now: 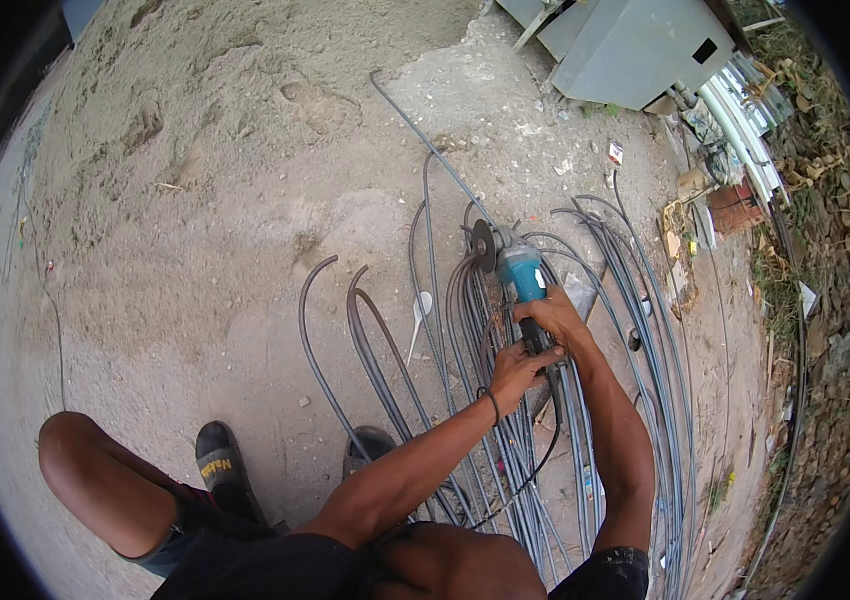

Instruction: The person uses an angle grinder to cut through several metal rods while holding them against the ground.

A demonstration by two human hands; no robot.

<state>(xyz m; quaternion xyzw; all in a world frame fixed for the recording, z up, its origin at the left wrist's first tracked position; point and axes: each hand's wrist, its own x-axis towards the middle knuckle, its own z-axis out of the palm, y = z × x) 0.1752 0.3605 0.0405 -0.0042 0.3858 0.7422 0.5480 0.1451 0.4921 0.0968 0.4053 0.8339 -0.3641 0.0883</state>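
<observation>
A person's left grip (517, 372) is wrapped around the rear handle of a teal grinder (522, 275); the right grip (557, 315) clasps its body, farther forward. The disc (485, 246) sits at a long rod (413, 126), though contact is hard to confirm. More rods (505, 455) lie beneath on dusty ground (215, 330); beyond stands a grey box (625, 60).

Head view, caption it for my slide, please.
Left grip and right grip hold a teal angle grinder over long grey rods on dusty ground.
</observation>
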